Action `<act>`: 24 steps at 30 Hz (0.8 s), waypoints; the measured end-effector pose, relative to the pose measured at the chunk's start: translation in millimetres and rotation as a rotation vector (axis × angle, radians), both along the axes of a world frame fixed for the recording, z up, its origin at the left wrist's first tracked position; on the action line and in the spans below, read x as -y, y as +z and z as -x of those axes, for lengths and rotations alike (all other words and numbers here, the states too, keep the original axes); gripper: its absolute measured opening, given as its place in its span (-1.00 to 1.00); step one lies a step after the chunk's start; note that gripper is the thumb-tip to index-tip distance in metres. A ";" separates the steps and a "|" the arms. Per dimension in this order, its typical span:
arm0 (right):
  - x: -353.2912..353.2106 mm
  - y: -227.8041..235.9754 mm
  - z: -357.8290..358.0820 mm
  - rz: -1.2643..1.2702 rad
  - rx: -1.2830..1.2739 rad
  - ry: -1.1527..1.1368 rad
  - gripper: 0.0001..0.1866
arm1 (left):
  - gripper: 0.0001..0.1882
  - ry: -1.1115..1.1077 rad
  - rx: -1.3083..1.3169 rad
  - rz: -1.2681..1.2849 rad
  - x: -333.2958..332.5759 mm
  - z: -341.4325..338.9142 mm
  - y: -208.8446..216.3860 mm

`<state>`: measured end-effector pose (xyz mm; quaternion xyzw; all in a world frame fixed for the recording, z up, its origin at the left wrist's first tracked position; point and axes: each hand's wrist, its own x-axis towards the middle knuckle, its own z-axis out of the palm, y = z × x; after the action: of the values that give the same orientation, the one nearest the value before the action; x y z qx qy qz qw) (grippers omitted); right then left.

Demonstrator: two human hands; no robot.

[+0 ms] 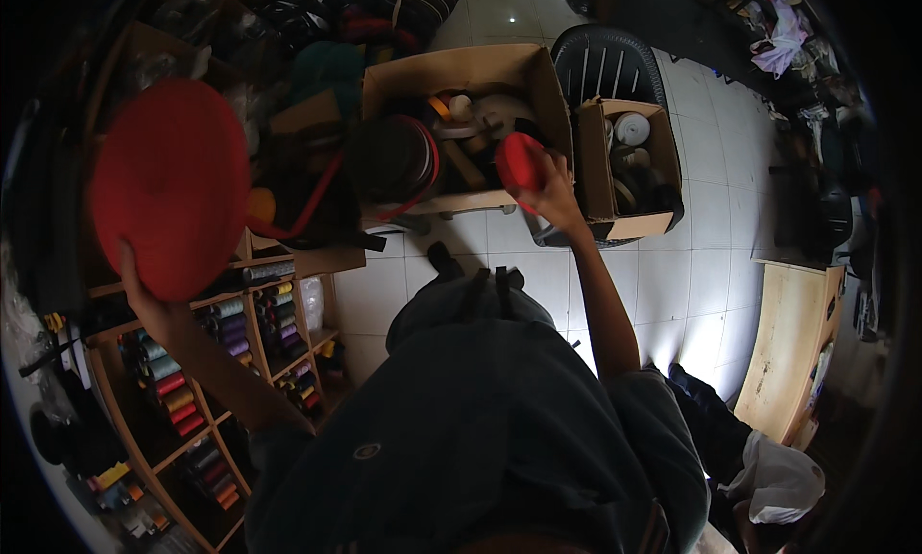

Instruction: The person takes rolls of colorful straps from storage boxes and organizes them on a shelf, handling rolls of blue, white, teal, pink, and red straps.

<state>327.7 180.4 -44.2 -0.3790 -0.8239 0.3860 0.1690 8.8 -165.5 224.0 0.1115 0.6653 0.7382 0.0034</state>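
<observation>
My left hand [147, 290] grips the lower edge of a large red roll of webbing [173, 184], held up at the left above the shelf. Its fingers are mostly hidden behind the roll. In my right hand [554, 194] is a smaller red roll [520, 162], with the fingers wrapped round its side. This roll is over the front right corner of a cardboard box [451, 69] that contains several rolls of tape and webbing. A loose red strap [312, 201] runs down at the left of that box; where it starts is hidden.
A second cardboard box [642, 228] with white and dark rolls rests on a black plastic chair [605, 50]. Wooden shelving [178, 450] with several coloured thread spools stands at the left. A wooden board [783, 352] is at the right, near a white cloth [776, 477].
</observation>
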 end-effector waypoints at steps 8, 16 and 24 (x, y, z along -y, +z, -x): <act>-33.7 -97.1 83.0 -0.129 0.810 -0.061 0.07 | -0.26 -0.058 0.301 -0.231 -16.8 -28.1 -59.2; -30.3 -120.2 79.8 -0.275 0.863 0.006 -0.01 | -0.28 -0.362 0.396 -0.222 -30.8 -37.0 -109.0; -7.0 45.6 161.8 0.204 -0.237 0.324 -0.58 | -0.20 -0.755 0.372 0.143 -45.7 -17.2 -91.0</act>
<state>165.9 187.4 1.4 -0.2086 -0.8052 0.5311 0.1613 26.0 -119.8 133.0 0.2118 0.6155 0.6446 0.4011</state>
